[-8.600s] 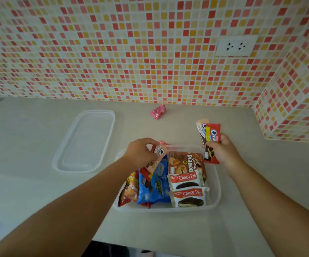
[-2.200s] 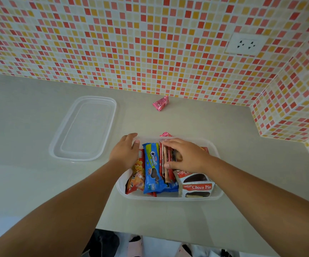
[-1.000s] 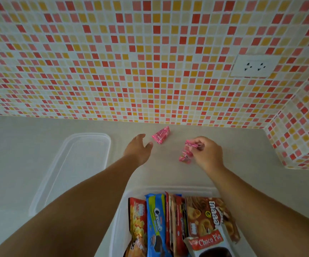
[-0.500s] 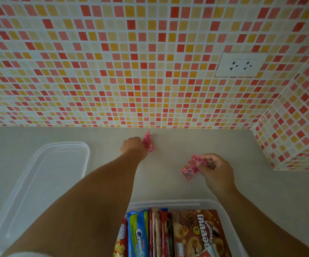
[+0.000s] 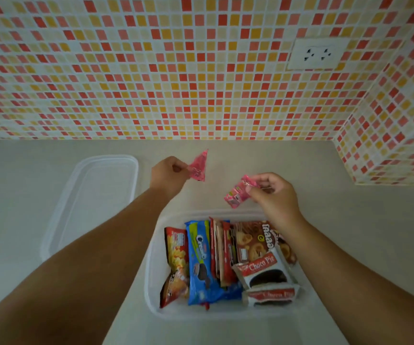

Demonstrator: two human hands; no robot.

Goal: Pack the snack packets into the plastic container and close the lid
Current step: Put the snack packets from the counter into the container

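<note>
A clear plastic container (image 5: pixel 151 282) stands on the counter near me, filled with several snack packets: an orange one, a blue cream-biscuit one (image 5: pixel 201 260), red ones, a brown one and two Choco Pie packs (image 5: pixel 263 270). Beyond the container's far rim, my left hand (image 5: pixel 168 176) pinches a small pink packet (image 5: pixel 198 166) lifted off the counter. My right hand (image 5: pixel 273 195) pinches a second small pink packet (image 5: pixel 237 194) just above that rim. The clear lid (image 5: pixel 94 195) lies flat to the left.
A tiled wall (image 5: pixel 176 70) with a white socket (image 5: pixel 316 54) runs along the back of the beige counter (image 5: pixel 350 232). A tiled corner juts in at the right.
My left hand has lifted the far pink packet off the counter and drawn it back toward me. My right hand still holds its pink packet. The view has tilted down, showing more of the container.
</note>
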